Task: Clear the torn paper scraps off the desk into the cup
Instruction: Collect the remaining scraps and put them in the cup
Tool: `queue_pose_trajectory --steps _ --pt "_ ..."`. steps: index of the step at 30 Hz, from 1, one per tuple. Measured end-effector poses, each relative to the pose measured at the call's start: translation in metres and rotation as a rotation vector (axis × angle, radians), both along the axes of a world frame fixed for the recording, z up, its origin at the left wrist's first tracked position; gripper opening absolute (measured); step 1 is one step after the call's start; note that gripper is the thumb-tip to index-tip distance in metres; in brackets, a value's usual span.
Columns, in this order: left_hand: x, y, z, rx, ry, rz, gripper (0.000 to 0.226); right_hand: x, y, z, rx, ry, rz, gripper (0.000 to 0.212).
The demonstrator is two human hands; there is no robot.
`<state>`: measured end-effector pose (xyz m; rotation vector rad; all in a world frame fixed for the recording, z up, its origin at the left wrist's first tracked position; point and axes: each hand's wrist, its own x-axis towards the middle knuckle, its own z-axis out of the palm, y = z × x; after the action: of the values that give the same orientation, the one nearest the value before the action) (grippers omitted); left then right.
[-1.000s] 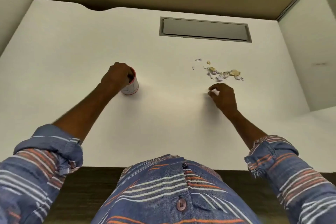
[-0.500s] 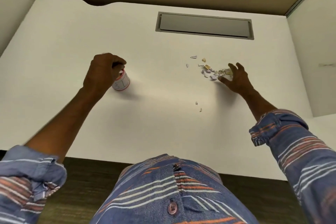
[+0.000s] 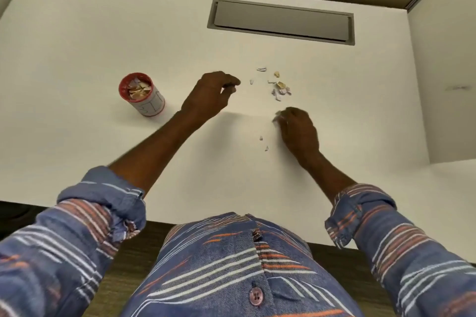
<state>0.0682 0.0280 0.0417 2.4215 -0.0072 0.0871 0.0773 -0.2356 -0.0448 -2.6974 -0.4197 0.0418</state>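
Observation:
A small white cup (image 3: pixel 152 105) with a red rim stands on the desk at the left, holding several torn scraps. A loose cluster of paper scraps (image 3: pixel 279 88) lies right of centre, and two tiny scraps (image 3: pixel 261 138) lie nearer to me. My left hand (image 3: pixel 210 94) hovers between the cup and the cluster, apart from the cup, with thumb and fingers pinched together beside a single scrap (image 3: pixel 251 81). My right hand (image 3: pixel 298 131) rests just below the cluster, fingers curled, with pale paper showing at the fingertips.
The white desk (image 3: pixel 77 41) has a grey recessed cable hatch (image 3: pixel 280 22) at the back. Partition walls stand to the right and the far left. The desk's front edge runs just above my shirt.
My left hand has let go of the cup and moved right toward the scraps. My right hand has drawn back from the pile toward me with its fingers curled in.

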Motion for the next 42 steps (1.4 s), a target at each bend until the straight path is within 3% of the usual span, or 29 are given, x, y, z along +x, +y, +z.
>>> queue_pose_trajectory --steps 7,12,20,29,34,38,42 --pt "0.048 -0.048 -0.032 0.134 0.060 -0.172 0.037 -0.059 -0.012 -0.010 0.005 -0.052 0.129 0.018" --pt "0.075 -0.082 -0.056 0.320 0.116 -0.274 0.045 -0.072 -0.039 -0.018 0.024 -0.076 0.072 0.033" --pt "0.077 -0.105 -0.079 0.605 0.170 -0.478 0.048 -0.065 -0.067 -0.024 0.060 0.012 -0.031 0.039" --pt "0.027 -0.067 -0.090 0.494 0.134 -0.366 0.047 -0.024 -0.056 -0.016 0.069 0.002 -0.011 0.038" --pt "-0.018 -0.052 -0.092 0.417 0.001 -0.301 0.035 0.033 -0.025 0.002 0.029 -0.064 0.054 0.038" --pt "-0.041 -0.039 -0.097 0.369 -0.067 -0.243 0.022 0.082 0.004 0.005 -0.020 0.020 0.150 0.046" --pt "-0.038 -0.029 -0.090 0.339 -0.022 -0.172 0.027 0.104 0.025 0.000 -0.147 0.099 0.326 0.052"
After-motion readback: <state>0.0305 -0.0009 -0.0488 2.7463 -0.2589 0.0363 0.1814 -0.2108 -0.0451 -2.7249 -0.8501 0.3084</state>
